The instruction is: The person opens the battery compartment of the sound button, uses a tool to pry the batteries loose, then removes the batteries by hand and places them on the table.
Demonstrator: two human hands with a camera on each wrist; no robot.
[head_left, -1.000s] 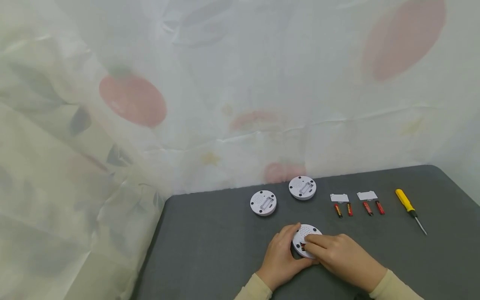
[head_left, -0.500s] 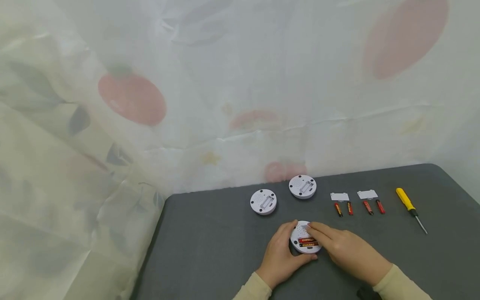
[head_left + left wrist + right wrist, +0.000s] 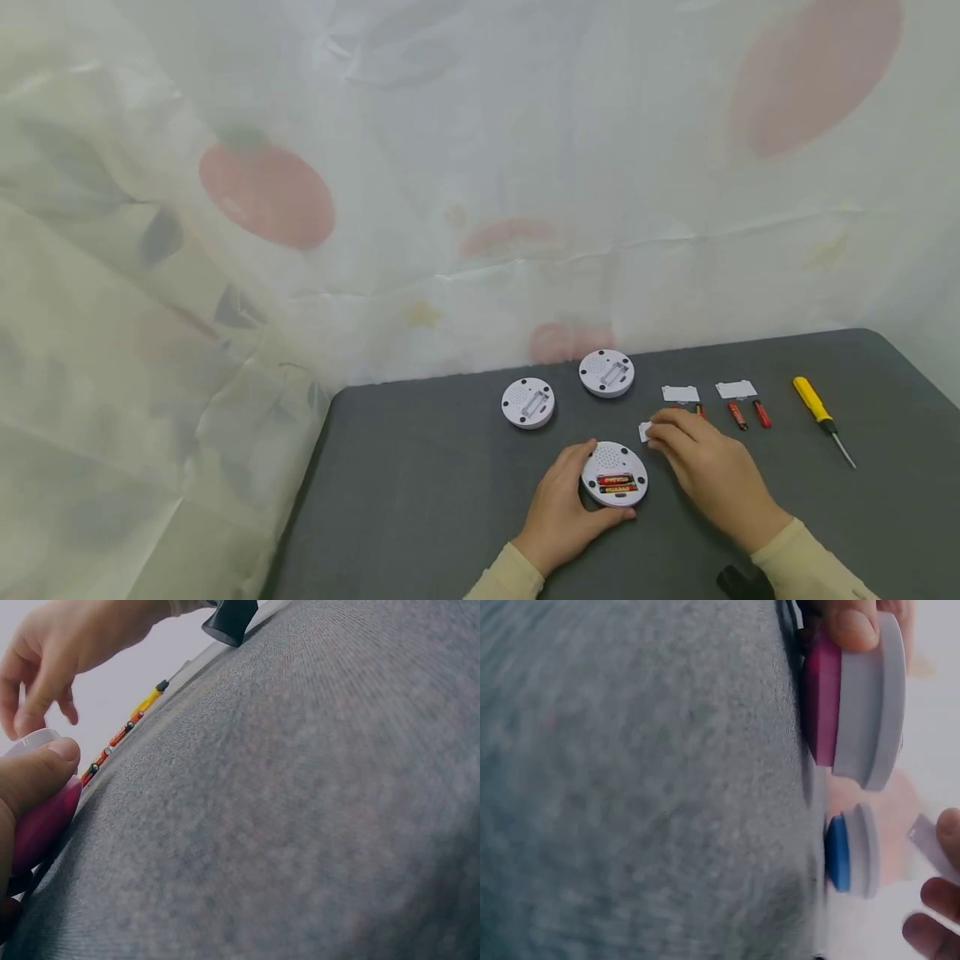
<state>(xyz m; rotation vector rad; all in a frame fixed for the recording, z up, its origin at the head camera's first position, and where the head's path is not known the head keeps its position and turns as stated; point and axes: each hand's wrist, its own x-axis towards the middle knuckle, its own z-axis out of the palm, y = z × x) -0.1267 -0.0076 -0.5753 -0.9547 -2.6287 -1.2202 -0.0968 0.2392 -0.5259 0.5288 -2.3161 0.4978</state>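
Observation:
My left hand [image 3: 558, 510] grips the rim of a round white device [image 3: 609, 455], which lies face down on the table. Speaker holes and an uncovered compartment show on its upturned back, with two red-and-black batteries [image 3: 617, 484] side by side inside. In the right wrist view the lower part of this device [image 3: 825, 705] is pink. My right hand [image 3: 708, 471], to the right of the device, pinches a small white battery cover [image 3: 643, 431] between thumb and fingers. That cover [image 3: 932, 844] also shows at the right edge of the right wrist view.
Two similar round devices, one nearer [image 3: 528, 403] and one farther [image 3: 607, 372], stand behind with battery slots showing. Toward the right lie two white covers [image 3: 736, 389], several loose batteries [image 3: 737, 415] and a yellow-handled screwdriver [image 3: 812, 402]. A black object [image 3: 738, 583] sits by the right wrist.
My right hand has left the device's compartment and moved right and away with the cover, exposing both batteries. The left hand keeps its grip; the device has turned slightly.

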